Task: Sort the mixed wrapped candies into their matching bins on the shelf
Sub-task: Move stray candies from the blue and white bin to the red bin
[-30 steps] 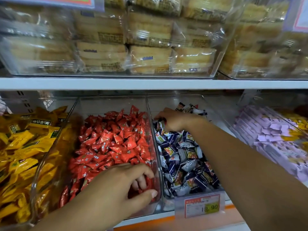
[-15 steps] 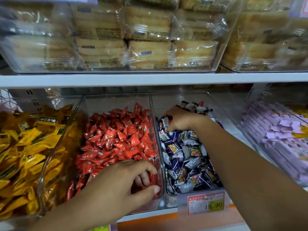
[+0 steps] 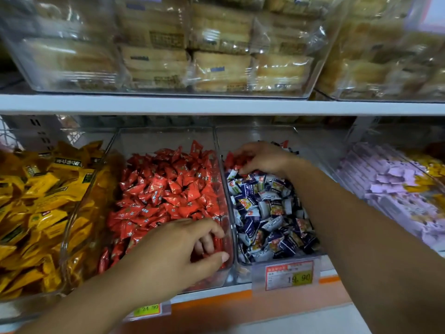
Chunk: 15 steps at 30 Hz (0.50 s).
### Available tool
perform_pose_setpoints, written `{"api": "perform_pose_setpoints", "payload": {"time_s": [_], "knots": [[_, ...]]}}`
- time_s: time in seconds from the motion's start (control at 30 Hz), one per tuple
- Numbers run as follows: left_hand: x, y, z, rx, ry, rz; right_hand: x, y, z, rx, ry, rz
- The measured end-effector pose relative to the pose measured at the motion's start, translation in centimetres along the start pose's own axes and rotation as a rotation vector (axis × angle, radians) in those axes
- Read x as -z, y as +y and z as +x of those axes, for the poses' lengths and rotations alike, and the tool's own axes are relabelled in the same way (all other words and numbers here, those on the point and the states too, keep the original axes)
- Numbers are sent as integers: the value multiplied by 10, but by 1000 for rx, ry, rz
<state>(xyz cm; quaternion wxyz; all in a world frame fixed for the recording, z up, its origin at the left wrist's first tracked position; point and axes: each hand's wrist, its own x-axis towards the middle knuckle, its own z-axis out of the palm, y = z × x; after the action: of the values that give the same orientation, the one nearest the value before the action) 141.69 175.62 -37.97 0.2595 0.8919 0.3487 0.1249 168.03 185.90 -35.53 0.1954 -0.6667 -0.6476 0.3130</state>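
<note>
1. Right hand (image 3: 263, 157) pinches stray red candies (image 3: 230, 159) at the back of the blue-and-white bin (image 3: 252, 136).
2. Left hand (image 3: 178, 249) curled over front corner of neighbouring red bin (image 3: 166, 138); grip cannot be told.
3. Candies likely light, crinkly and slippery; best pinched by the crimped wrapper ends.

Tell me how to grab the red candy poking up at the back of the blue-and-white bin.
Pinch the red candy by its upturned tip, from above: only that end shows over the blue-and-white candies, and the right hand, gripping other red candies, blocks the front. The rest is hidden.
</note>
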Motion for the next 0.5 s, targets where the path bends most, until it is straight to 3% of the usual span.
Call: {"api": "perform_pose_setpoints", "payload": {"time_s": [0.17,0.5], "knots": [[-1,-1,0,-4,-3,24,15,-21,-37,50,151,-36],[0,-1,-11,-55,73,43,-26,-24,-113,71,433,335]]}}
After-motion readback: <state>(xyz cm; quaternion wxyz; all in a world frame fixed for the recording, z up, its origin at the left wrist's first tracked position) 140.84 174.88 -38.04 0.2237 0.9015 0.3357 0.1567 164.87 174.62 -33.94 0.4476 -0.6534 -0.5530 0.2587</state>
